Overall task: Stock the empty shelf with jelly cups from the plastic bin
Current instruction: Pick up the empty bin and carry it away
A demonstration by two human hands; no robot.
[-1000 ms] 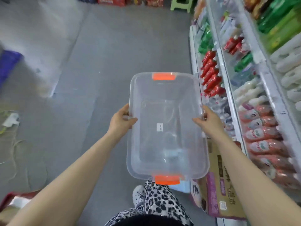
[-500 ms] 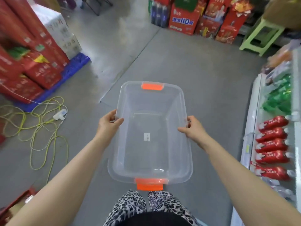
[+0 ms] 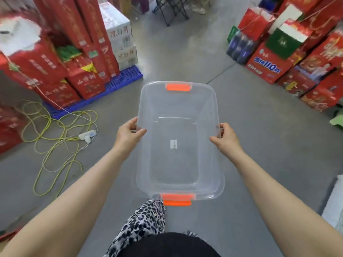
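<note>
- clear plastic bin (image 3: pixel 179 169) with orange latches is held level out in front of the person, above the grey floor (image 3: pixel 259 136)
- left hand (image 3: pixel 128 135) grips its left rim, fingers curled around the edge
- right hand (image 3: pixel 227 138) pinches the right rim likewise
- yellow cord (image 3: pixel 53 138) coils near red boxes (image 3: pixel 61 58) on the left

A grey concrete floor (image 3: pixel 259 145) with a thin seam line (image 3: pixel 220 73) runs between goods piled on both sides, with a pale sheen toward the far end. On the left, red cartons (image 3: pixel 61 71) and white cartons (image 3: pixel 118 34) are stacked on a blue plastic pallet (image 3: pixel 122 80). Beside it a yellow-green cord (image 3: pixel 46 127) lies in loose loops around a white power strip (image 3: pixel 87 135). On the right stand more red boxes (image 3: pixel 315 71) and packs of dark bottles (image 3: pixel 239 47), with black metal legs (image 3: pixel 172 8) at the top edge.
</note>
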